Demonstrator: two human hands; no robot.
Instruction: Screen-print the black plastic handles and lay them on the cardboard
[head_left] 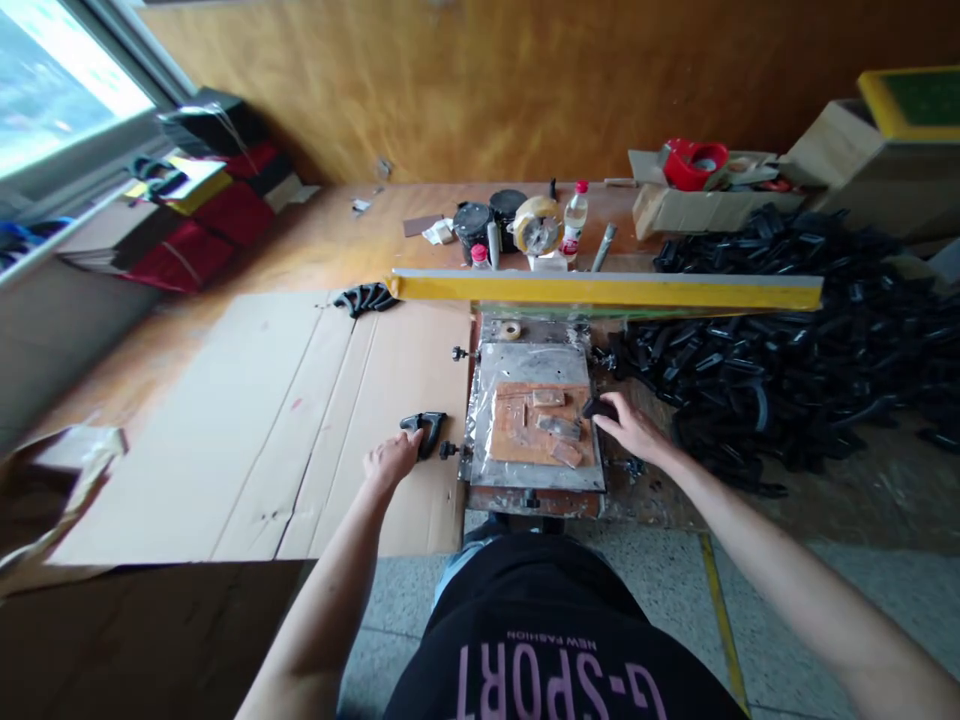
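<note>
Bench, L hand on clamp, R on plate

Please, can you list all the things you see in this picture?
black plastic parts: many, black, heaped right of the plate
cardboard sheet: 1, tan, left of the plate
metal plate: 1, silver, centre, under clear plastic
straight bar: 1, yellow, behind the plate
tape roll: 1, tan, behind the bar
plastic bottle: 1, clear, beside the tape roll
tins: 2, black, left of the tape roll
tape dispenser: 1, red, back right
left hand: 1, on a black part on the cardboard
right hand: 1, on a black part by the plate
</note>
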